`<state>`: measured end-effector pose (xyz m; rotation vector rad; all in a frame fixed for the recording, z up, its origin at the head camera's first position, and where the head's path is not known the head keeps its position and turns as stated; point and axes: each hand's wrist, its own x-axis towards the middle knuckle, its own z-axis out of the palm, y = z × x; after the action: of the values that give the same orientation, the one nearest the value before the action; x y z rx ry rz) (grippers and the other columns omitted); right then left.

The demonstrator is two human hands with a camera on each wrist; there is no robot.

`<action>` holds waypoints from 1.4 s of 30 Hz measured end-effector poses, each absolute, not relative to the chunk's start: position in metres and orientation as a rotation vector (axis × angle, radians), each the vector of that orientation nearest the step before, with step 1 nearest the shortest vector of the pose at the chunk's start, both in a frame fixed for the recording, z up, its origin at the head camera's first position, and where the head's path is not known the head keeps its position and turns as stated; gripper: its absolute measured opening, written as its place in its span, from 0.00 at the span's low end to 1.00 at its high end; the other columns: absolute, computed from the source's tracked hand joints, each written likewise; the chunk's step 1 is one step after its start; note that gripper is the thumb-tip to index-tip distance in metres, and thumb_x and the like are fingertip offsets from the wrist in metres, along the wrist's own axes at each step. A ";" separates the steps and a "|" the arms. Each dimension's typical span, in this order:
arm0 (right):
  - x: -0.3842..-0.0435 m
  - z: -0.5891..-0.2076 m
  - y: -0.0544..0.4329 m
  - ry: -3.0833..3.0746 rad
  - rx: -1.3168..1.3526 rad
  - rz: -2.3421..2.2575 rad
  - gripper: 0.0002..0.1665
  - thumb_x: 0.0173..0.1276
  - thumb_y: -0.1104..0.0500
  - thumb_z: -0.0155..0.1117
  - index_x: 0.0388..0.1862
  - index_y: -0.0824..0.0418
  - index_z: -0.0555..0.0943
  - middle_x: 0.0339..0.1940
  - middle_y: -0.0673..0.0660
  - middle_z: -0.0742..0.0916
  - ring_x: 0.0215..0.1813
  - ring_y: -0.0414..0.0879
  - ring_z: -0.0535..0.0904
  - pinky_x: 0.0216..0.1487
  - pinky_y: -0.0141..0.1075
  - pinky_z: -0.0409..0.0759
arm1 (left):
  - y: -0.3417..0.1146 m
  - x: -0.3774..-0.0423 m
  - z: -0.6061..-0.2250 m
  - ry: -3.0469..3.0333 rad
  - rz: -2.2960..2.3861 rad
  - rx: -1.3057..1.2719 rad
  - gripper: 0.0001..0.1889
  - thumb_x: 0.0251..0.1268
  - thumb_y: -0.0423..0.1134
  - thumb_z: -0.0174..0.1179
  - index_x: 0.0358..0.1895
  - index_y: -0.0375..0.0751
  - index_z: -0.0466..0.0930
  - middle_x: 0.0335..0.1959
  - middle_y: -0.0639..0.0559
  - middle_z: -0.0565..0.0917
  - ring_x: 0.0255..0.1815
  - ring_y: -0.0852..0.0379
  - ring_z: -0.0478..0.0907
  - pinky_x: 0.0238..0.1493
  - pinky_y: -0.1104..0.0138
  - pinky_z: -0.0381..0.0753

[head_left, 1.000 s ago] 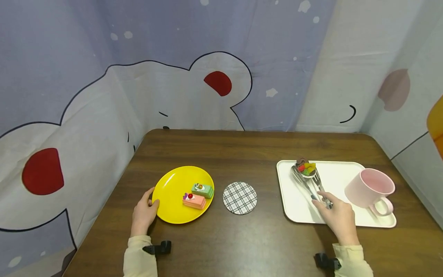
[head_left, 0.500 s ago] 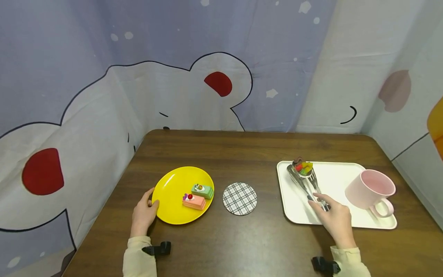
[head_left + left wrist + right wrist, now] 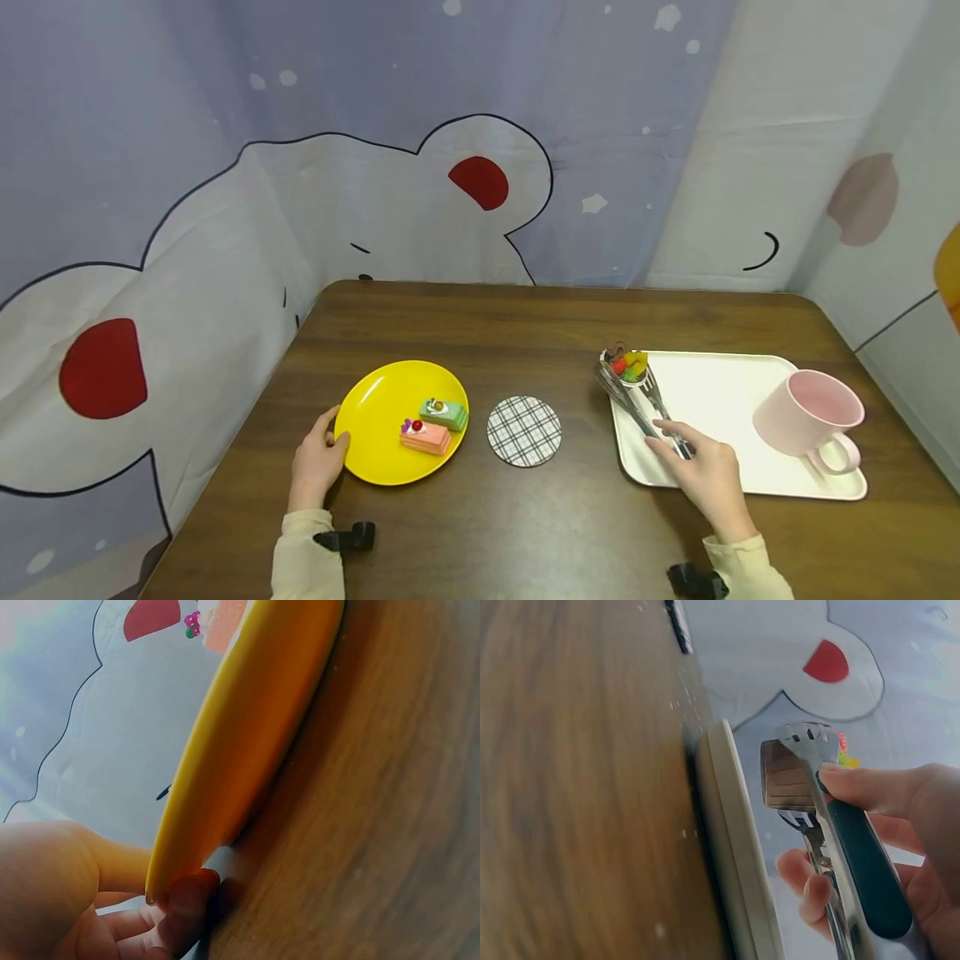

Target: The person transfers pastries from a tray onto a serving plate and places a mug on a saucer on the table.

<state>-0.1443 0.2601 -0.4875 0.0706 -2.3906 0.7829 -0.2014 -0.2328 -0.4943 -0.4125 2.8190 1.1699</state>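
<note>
Left hand point(image 3: 317, 462): thumb point(image 3: 124, 866) over, fingers point(image 3: 184, 907) curled under, gripping!
Right hand point(image 3: 705, 482): angled forward and leftward, thumb point(image 3: 874, 786) and fingers point(image 3: 817, 892) pinching!
Forearms point(image 3: 307, 562): both stretched forward, well apart!

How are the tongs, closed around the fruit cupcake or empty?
Closed around it: the tongs have one tip on each side of the fruit cupcake.

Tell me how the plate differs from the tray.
The plate is yellow and round; the tray is white and oblong with rounded corners. The plate bears a pink cake and a green cake; the tray bears a pink mug. The left hand grips the plate; no hand grips the tray. Both rest on the table.
</note>
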 end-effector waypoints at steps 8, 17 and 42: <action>-0.149 -0.479 0.236 -2.475 0.192 0.756 0.16 0.48 0.61 0.78 0.39 0.57 0.88 0.15 0.48 0.79 0.19 0.31 0.55 0.21 0.29 0.57 | -0.232 -0.200 -0.494 2.801 1.180 -0.412 0.29 0.72 0.38 0.48 0.74 0.38 0.57 0.31 0.46 0.68 0.28 0.53 0.65 0.33 0.63 0.61; -0.161 -0.470 0.210 -2.444 0.402 0.752 0.17 0.47 0.62 0.78 0.39 0.60 0.88 0.20 0.51 0.85 0.19 0.28 0.60 0.22 0.27 0.64 | -0.234 -0.202 -0.495 2.806 1.168 -0.403 0.29 0.72 0.38 0.48 0.74 0.38 0.57 0.30 0.46 0.68 0.28 0.53 0.64 0.35 0.62 0.62; -0.200 -0.461 0.147 -2.542 0.643 0.938 0.17 0.54 0.58 0.75 0.43 0.61 0.87 0.31 0.55 0.90 0.23 0.40 0.76 0.29 0.33 0.76 | -0.233 -0.203 -0.496 2.814 1.150 -0.430 0.29 0.73 0.38 0.48 0.74 0.40 0.57 0.31 0.46 0.68 0.28 0.52 0.64 0.35 0.62 0.62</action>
<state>-0.2004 0.1473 -0.4611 0.6431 -2.5417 0.9383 -0.2026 -0.2329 -0.4956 -0.4298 2.8141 1.1502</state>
